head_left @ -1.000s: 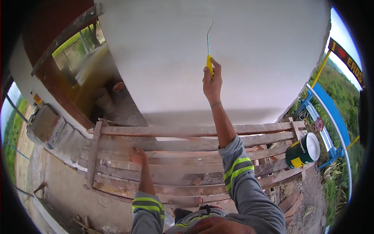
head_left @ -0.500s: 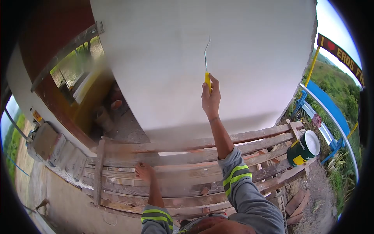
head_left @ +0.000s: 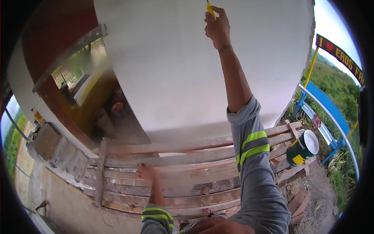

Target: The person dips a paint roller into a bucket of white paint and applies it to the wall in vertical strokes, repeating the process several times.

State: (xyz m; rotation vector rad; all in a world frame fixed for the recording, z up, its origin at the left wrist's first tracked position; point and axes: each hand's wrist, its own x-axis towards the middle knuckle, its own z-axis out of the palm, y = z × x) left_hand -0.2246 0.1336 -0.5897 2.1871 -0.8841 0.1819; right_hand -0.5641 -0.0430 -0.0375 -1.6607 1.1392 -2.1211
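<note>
My right hand (head_left: pixel 219 29) is raised against the white wall (head_left: pixel 175 70), its fingers wrapped round the yellow handle (head_left: pixel 210 11) of a paint roller. Only a short bit of the metal rod shows above the handle; the roller's head is out of view past the top edge. Low on the left, my left hand (head_left: pixel 146 172) hangs over the wooden slatted platform (head_left: pixel 183 171), fingers loosely spread, with nothing visible in it. Whether it touches the boards I cannot tell.
A green bucket with a white lid (head_left: pixel 302 148) stands at the platform's right end. Left are a doorway with a pail (head_left: pixel 118 108) inside and stacked blocks (head_left: pixel 64 156) with a bottle (head_left: pixel 38 116) on top. Blue railings (head_left: pixel 331 113) run along the right.
My right hand has moved up the wall with the yellow handle, the arm now stretched out. The rod has mostly left the view. My left hand has hardly moved.
</note>
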